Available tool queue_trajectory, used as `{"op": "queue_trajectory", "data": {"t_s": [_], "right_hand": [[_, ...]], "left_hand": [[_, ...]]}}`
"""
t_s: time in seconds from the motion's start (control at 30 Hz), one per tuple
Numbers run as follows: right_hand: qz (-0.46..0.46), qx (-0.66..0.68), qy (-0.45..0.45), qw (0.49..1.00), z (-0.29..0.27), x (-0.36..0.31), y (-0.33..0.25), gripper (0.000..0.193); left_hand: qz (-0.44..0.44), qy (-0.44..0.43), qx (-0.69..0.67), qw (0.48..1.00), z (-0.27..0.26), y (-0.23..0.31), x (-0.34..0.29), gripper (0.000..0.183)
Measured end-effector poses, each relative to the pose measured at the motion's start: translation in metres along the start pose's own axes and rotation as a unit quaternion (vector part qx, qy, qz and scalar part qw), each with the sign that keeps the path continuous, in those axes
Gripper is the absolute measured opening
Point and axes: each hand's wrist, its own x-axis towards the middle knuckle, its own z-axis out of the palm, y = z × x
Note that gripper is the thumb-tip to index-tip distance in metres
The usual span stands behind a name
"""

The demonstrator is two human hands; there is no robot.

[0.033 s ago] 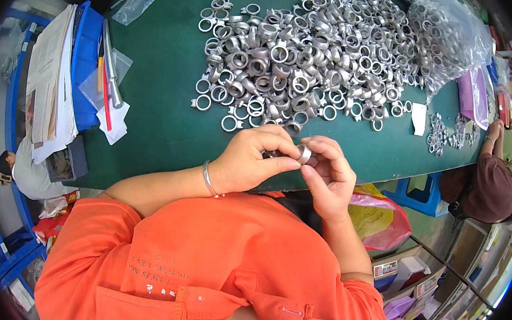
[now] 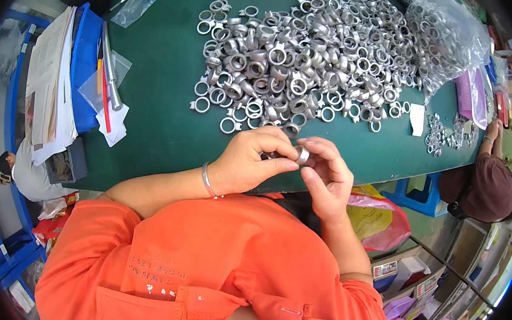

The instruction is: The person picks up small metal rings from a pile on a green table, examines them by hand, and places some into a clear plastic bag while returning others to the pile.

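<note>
A silver-grey metal ring (image 2: 302, 155) is held between my two hands, just off the table's near edge. My left hand (image 2: 252, 160) pinches its left side between thumb and curled fingers. A darker bit shows in the gap of that hand, too small to make out. My right hand (image 2: 332, 182) curls its fingers round the ring's right side, its thumb just below. Beyond my hands lies a large heap of similar metal rings (image 2: 288, 71), many with a small lug on the rim. The nearest rings of the heap lie close to my left fingertips.
A plastic bag of rings (image 2: 449, 40) lies at the far right of the green table (image 2: 151, 102). Small metal parts (image 2: 436, 136) lie near a white slip (image 2: 416, 120). At left stand a blue bin (image 2: 86, 60) and papers (image 2: 47, 75). A co-worker (image 2: 486, 174) sits at right.
The ring and my right fingers have shifted very slightly to the left, and the ring's face has turned a little. The heap looks the same.
</note>
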Motion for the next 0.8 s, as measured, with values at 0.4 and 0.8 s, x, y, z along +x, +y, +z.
{"op": "queue_trajectory", "data": {"t_s": [0.4, 0.8], "right_hand": [[0.036, -0.054, 0.006, 0.998, -0.001, 0.006, 0.001, 0.030], [-0.386, -0.520, 0.262, 0.715, -0.134, 0.166, -0.142, 0.023]], "left_hand": [[-0.068, -0.003, -0.091, 0.994, -0.001, 0.000, 0.002, 0.009], [-0.130, 0.081, -0.133, 0.979, 0.003, 0.013, 0.007, 0.005]]}}
